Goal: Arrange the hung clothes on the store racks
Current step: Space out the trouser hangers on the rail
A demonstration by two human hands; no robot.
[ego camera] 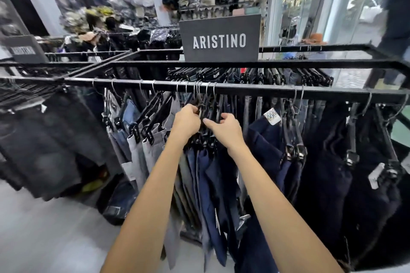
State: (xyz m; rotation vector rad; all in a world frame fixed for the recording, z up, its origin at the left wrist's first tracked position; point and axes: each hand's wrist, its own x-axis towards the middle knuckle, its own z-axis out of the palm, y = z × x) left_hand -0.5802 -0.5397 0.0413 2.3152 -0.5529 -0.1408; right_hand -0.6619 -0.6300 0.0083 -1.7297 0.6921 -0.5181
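A black rack [255, 90] runs across the store, its front rail carrying rows of trousers [206, 179] on clip hangers [213, 106]; a brand sign [219, 39] stands above it. The trousers hang bunched at the middle of the rail, looser to either side. The left hand [186, 121] curls its fingers round the bunched hangers; the right hand [224, 127] hooks bent fingers into them just beside. To do this well, I would part one hanger at a time and slide each hook along the rail to even spacing, waistbands level.
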